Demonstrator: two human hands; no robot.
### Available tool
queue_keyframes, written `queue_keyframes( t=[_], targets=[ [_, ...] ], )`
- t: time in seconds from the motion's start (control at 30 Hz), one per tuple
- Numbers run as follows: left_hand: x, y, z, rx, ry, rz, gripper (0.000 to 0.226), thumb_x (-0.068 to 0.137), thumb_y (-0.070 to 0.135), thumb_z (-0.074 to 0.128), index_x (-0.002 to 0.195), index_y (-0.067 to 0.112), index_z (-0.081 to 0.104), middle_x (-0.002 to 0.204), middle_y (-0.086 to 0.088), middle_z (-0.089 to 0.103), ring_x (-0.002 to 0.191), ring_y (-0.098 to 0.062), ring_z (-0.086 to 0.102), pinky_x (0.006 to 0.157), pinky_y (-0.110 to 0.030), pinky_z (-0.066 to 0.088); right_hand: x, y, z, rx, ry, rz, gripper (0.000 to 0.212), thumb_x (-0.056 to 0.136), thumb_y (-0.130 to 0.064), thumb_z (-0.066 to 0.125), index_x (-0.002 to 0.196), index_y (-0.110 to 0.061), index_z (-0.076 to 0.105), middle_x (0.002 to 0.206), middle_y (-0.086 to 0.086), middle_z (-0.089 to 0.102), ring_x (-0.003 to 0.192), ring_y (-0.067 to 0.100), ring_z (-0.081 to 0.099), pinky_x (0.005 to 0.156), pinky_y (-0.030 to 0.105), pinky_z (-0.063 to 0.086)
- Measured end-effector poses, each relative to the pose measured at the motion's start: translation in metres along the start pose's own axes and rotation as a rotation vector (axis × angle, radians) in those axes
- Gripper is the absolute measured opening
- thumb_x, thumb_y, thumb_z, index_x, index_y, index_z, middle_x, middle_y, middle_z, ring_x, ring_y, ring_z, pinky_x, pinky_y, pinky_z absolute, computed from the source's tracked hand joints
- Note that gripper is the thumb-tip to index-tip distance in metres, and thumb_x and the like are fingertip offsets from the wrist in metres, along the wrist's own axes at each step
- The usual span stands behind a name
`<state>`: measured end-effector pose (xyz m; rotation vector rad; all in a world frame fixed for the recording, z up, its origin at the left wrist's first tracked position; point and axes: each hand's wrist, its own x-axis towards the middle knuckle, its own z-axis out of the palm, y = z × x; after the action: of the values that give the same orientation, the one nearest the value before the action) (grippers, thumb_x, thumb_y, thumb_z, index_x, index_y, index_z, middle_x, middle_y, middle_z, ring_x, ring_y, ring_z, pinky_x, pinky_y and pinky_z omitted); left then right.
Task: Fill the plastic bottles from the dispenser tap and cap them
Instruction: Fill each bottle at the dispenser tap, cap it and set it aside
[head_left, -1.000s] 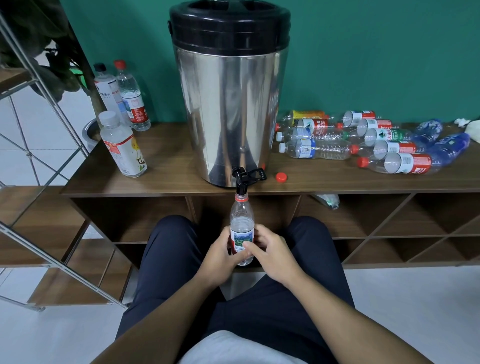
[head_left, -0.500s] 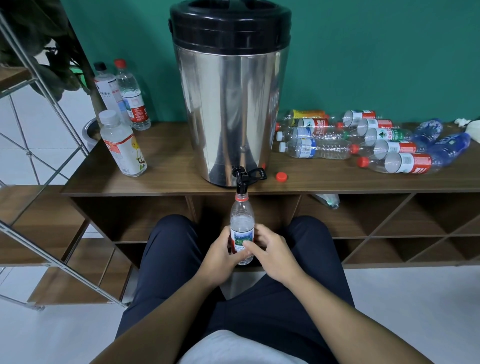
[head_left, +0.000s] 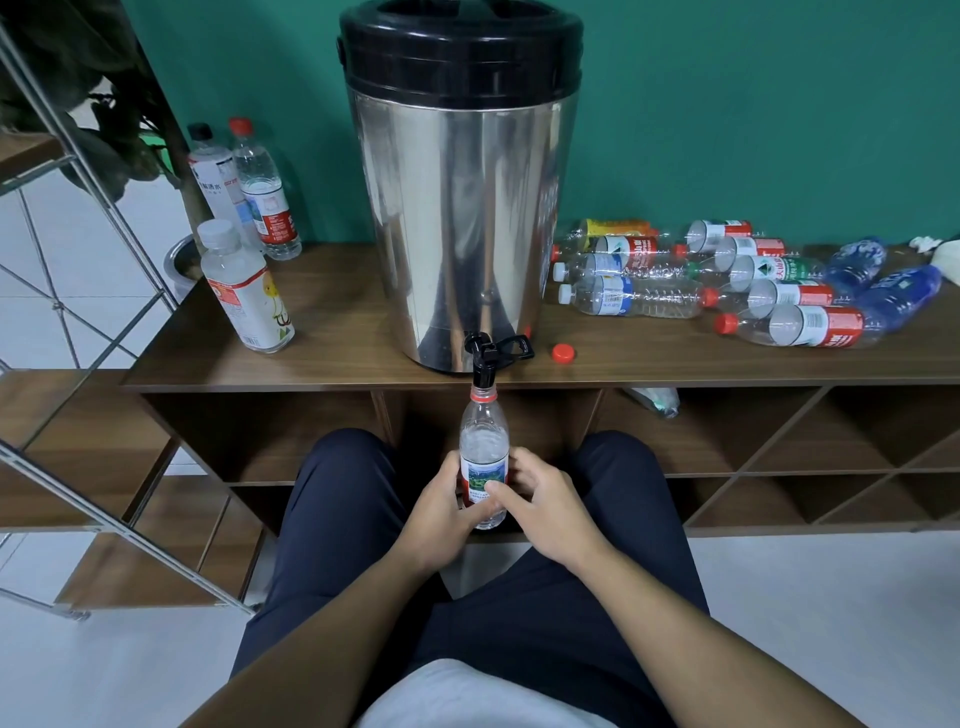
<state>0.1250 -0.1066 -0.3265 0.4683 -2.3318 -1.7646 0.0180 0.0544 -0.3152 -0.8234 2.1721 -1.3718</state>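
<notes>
Change since earlier frame: nothing has visibly moved; both hands and the bottle sit as they did a second ago.
Bottle in hand: clear plastic bottle (head_left: 483, 457), upright, uncapped, red neck ring; its mouth sits directly under the black tap (head_left: 483, 358). Held out in front of the shelf edge, above the person's knees.
Left hand: left hand (head_left: 441, 514) wraps the lower label from the left, fingers curled behind the bottle.
Right hand: right hand (head_left: 540, 506) grips from the right, thumb laid across the front of the label.
Dispenser: steel dispenser (head_left: 457, 218) with a black lid, standing on the wooden shelf unit (head_left: 332, 358); tap lever points right.
Loose cap: red cap (head_left: 563, 353) on the shelf top, just right of the tap.
Right of dispenser: heap of plastic bottles (head_left: 727, 286) lying on their sides, mostly red-capped, two blue ones at the far end.
Left of dispenser: three capped bottles (head_left: 244, 228) standing upright, the nearest white-capped.
Water level: cannot tell for certain.
</notes>
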Motion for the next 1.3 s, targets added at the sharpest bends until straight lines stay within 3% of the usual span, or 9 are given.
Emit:
queue_keyframes(
  t=[0.13,0.3,0.6,0.83,1.0,1.13,1.3],
  targets=[
    [0.001,-0.002,0.000,0.008,0.010,-0.001,0.053,0.098,0.024,0.087,0.143,0.032,0.060,0.130,0.015,0.074,0.123,-0.008,0.073,0.106,-0.039,0.061,0.002,0.003,0.002,-0.015,-0.001,0.008,0.048,0.101,-0.048,0.075,0.146,-0.041,0.064,0.135,-0.020,0.075,0.131,0.004,0.069,0.110,0.042,0.060],
    [0.002,-0.003,0.000,0.011,0.013,-0.003,0.051,0.098,0.022,0.087,0.140,0.031,0.061,0.128,0.014,0.075,0.121,-0.009,0.074,0.107,-0.045,0.061,0.000,0.000,0.002,-0.008,0.000,0.018,0.047,0.099,-0.049,0.075,0.145,-0.040,0.066,0.133,-0.019,0.076,0.129,0.003,0.070,0.110,0.042,0.060],
    [0.002,-0.003,0.002,-0.002,-0.002,0.008,0.053,0.099,0.028,0.087,0.142,0.032,0.058,0.128,0.014,0.073,0.122,-0.009,0.073,0.107,-0.045,0.061,-0.007,-0.014,-0.002,-0.024,0.035,-0.001,0.039,0.103,-0.044,0.072,0.141,-0.036,0.070,0.129,-0.023,0.077,0.124,0.000,0.071,0.109,0.039,0.060],
    [0.004,-0.005,0.000,0.021,0.001,-0.001,0.056,0.097,0.025,0.088,0.142,0.034,0.057,0.130,0.012,0.074,0.124,-0.012,0.072,0.109,-0.049,0.060,-0.003,-0.024,-0.006,0.179,0.131,0.062,0.027,0.110,-0.034,0.069,0.135,-0.028,0.075,0.126,-0.013,0.081,0.121,0.007,0.075,0.111,0.044,0.059],
    [0.004,-0.005,0.000,0.038,-0.009,-0.017,0.058,0.097,0.025,0.089,0.143,0.034,0.055,0.129,0.020,0.073,0.124,-0.004,0.070,0.110,-0.039,0.058,0.005,-0.036,-0.019,0.247,0.230,0.117,0.055,0.099,-0.065,0.067,0.140,-0.028,0.073,0.130,-0.013,0.079,0.127,0.003,0.071,0.116,0.047,0.056],
    [0.003,-0.004,-0.001,0.048,-0.001,-0.021,0.054,0.097,0.023,0.088,0.140,0.032,0.056,0.125,0.023,0.073,0.120,-0.001,0.070,0.104,-0.028,0.056,0.019,-0.056,-0.029,0.294,0.257,0.074,0.032,0.115,-0.039,0.059,0.137,-0.020,0.074,0.127,-0.005,0.080,0.121,0.008,0.075,0.111,0.049,0.059],
    [0.002,-0.004,-0.002,0.045,-0.003,-0.028,0.055,0.097,0.023,0.088,0.140,0.033,0.056,0.125,0.024,0.073,0.120,-0.002,0.071,0.105,-0.032,0.059,0.036,-0.087,-0.042,0.295,0.278,-0.005,0.042,0.118,-0.044,0.049,0.139,-0.016,0.072,0.128,-0.003,0.080,0.121,0.011,0.076,0.111,0.048,0.059]
  ],
)
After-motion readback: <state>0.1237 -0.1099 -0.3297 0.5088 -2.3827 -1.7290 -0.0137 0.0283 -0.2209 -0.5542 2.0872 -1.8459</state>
